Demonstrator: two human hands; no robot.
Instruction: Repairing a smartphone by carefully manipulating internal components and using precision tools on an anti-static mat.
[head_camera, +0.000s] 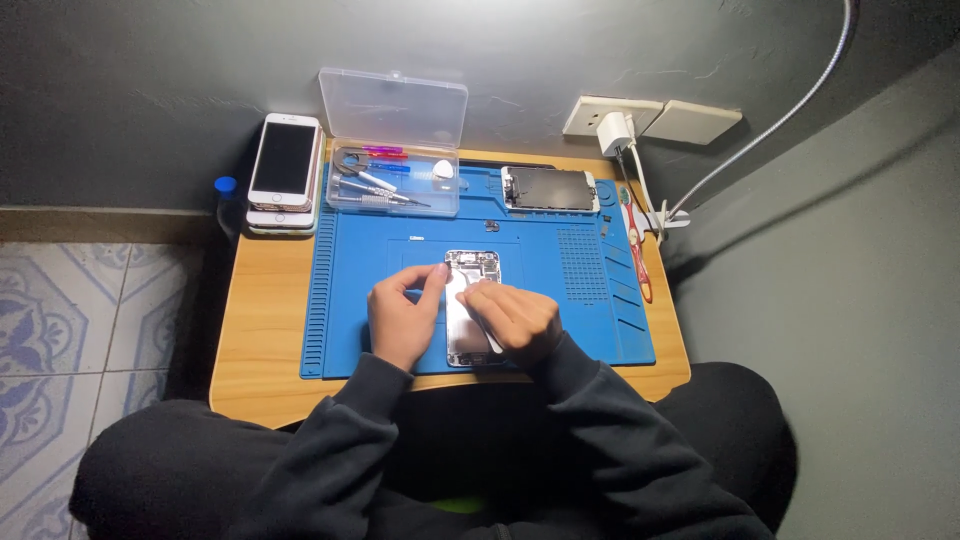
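The opened phone (470, 310) lies on the blue mat (560, 290), its long axis running straight away from the person. Both hands rest on it: left hand (402, 318) at its left edge, fingers (436, 280) pinched together at the upper part; right hand (515, 318) covers the middle, fingers curled, grip unclear.

hands: 2, left hand (402, 322) + right hand (512, 318) | opened phone body (470, 300): 1 | detached screen (549, 189): 1 | stacked phones (285, 172): 2, maybe more, cdn't tell | clear tool box (394, 180): 1 | blue mat (560, 290): 1 | wall charger (614, 131): 1 | table (262, 330): 1
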